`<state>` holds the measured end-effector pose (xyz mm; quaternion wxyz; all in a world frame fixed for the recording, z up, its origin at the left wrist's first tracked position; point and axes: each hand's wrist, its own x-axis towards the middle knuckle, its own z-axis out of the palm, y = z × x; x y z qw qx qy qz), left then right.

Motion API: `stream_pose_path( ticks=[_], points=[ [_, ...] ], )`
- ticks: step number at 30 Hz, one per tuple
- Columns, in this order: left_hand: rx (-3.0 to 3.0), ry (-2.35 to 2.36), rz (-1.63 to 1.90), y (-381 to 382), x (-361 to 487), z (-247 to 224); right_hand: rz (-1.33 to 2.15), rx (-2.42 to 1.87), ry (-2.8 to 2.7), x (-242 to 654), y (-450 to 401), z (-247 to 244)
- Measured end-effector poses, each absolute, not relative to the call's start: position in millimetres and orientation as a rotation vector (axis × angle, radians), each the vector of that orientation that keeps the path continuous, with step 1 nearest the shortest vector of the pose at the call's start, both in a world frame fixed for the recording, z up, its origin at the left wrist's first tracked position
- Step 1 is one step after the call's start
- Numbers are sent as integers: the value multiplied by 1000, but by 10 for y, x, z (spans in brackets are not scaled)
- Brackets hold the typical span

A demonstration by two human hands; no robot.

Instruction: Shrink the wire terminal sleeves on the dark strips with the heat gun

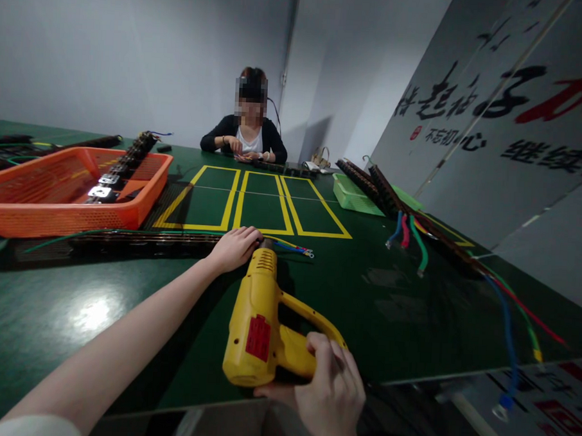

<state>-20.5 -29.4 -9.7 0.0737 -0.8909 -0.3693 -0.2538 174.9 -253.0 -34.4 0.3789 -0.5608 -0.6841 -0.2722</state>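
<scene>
A yellow heat gun (254, 306) with a red label lies over the near part of the green table, its nozzle pointing away from me. My right hand (332, 380) is closed around its handle. My left hand (234, 249) rests on the right end of a long dark cable chain (150, 243), beside the nozzle, its fingers closed over that end. What lies under those fingers is hidden. Blue, red and yellow wires (294, 247) with ring terminals come out to the right of the nozzle. A green wire runs along the chain.
An orange basket (64, 218) holding a chain piece is at the left. Yellow tape rectangles (264, 230) mark the green table (364, 298). At the right are a green basket (357, 196), dark chains (388, 190) and coloured wires. A person (246, 136) sits across the table.
</scene>
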Motion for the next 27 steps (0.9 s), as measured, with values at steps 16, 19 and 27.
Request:
stream_pose_path(
  ticks=[16, 19, 27],
  points=[
    [-2692, -1095, -762, -299, -249, -102, -853, -1481, -1763, 2171, -2621, -352],
    [-2682, -1110, -757, -300, -236, -104, -933, -1509, -1740, 2289, -2677, -356],
    [-2673, -1111, -729, -282, -229, -125, -967, -1570, -1776, 2371, -2737, -360]
  ],
)
